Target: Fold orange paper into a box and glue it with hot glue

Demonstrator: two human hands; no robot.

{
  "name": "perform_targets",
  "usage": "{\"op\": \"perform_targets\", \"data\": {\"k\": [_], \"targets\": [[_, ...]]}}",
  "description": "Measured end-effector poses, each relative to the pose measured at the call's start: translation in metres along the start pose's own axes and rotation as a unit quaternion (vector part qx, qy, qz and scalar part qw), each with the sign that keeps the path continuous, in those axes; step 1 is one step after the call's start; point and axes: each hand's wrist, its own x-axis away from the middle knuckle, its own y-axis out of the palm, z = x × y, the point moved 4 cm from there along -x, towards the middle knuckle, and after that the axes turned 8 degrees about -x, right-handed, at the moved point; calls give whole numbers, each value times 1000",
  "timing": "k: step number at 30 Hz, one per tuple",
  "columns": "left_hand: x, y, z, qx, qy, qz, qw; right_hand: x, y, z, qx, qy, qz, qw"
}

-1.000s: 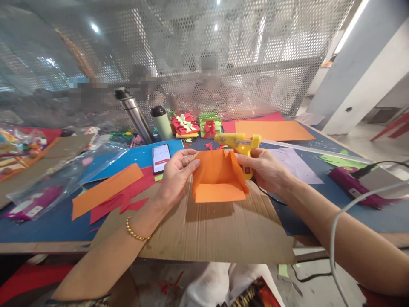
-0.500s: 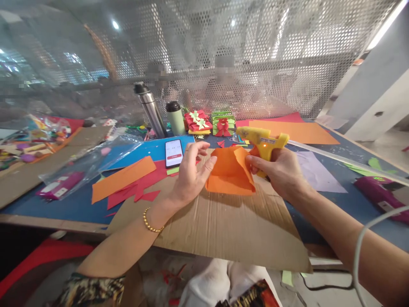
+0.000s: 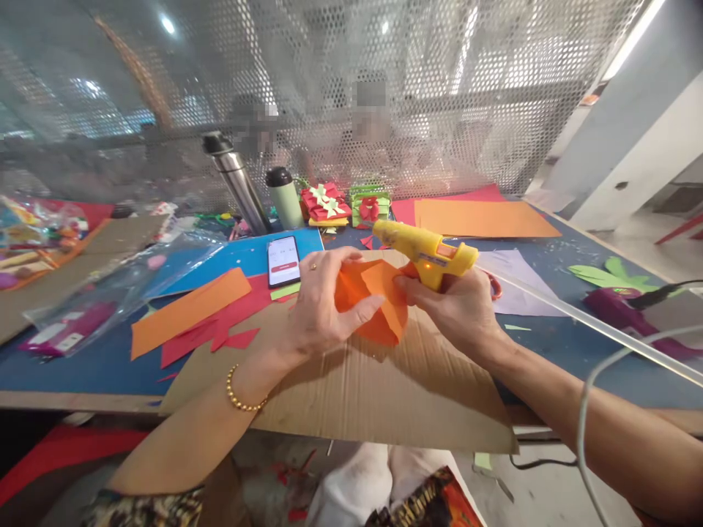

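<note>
Folded orange paper [image 3: 384,304] is held tilted above a brown cardboard sheet [image 3: 406,395]. My left hand [image 3: 329,304] grips its left side, thumb across the front and fingers behind. In my right hand [image 3: 461,304] is a yellow glue gun [image 3: 425,252], its nozzle pointing left over the paper and a small orange light glowing on its body. The right thumb and a finger also pinch the paper's right edge. A long clear glue stick [image 3: 582,318] runs out from the gun's back to the right.
A phone [image 3: 283,261], steel flask [image 3: 239,183] and green bottle [image 3: 285,197] stand or lie behind my left hand. Red and green paper boxes [image 3: 370,206] sit at the back. Orange strip [image 3: 190,311] lies left; purple device [image 3: 631,311] and white cable [image 3: 585,410] are right.
My left hand has closed on the orange paper, which is now lifted and turned. The glue gun has tilted and moved left with my right hand. The view has shifted slightly.
</note>
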Motion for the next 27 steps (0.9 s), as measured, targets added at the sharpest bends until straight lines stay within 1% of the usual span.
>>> {"op": "perform_targets", "data": {"k": [2, 5, 10, 13, 16, 17, 19, 21, 23, 26, 27], "targets": [[0, 2, -3, 2, -19, -16, 1000, 2, 2, 0, -9, -5, -9, 1000], [-1, 3, -6, 25, -38, -13, 999, 4, 5, -3, -20, -13, -18, 1000], [-6, 3, -13, 113, -58, -24, 992, 3, 3, -12, -16, -5, -34, 999], [-8, 3, -18, 150, -74, -36, 985, -3, -8, -21, -2, -3, -39, 999], [-7, 4, -22, 160, -77, -48, 983, -11, -29, -33, 4, 1, -31, 1000], [-6, 5, -23, 159, -74, -49, 983, -13, -36, -37, 12, -10, -42, 999], [-5, 7, -22, 147, -61, -54, 986, -16, -48, -48, 47, -50, -95, 993], [-4, 8, -20, 127, -44, -64, 989, -18, -58, -57, 90, -96, -154, 979], [-3, 7, -16, 102, -24, -73, 992, -18, -67, -65, 143, -131, -199, 961], [-4, 5, -11, 71, 3, -83, 994, -19, -75, -72, 224, -169, -240, 929], [-4, 4, -9, 62, 11, -89, 994, -19, -76, -73, 241, -178, -238, 924]]}}
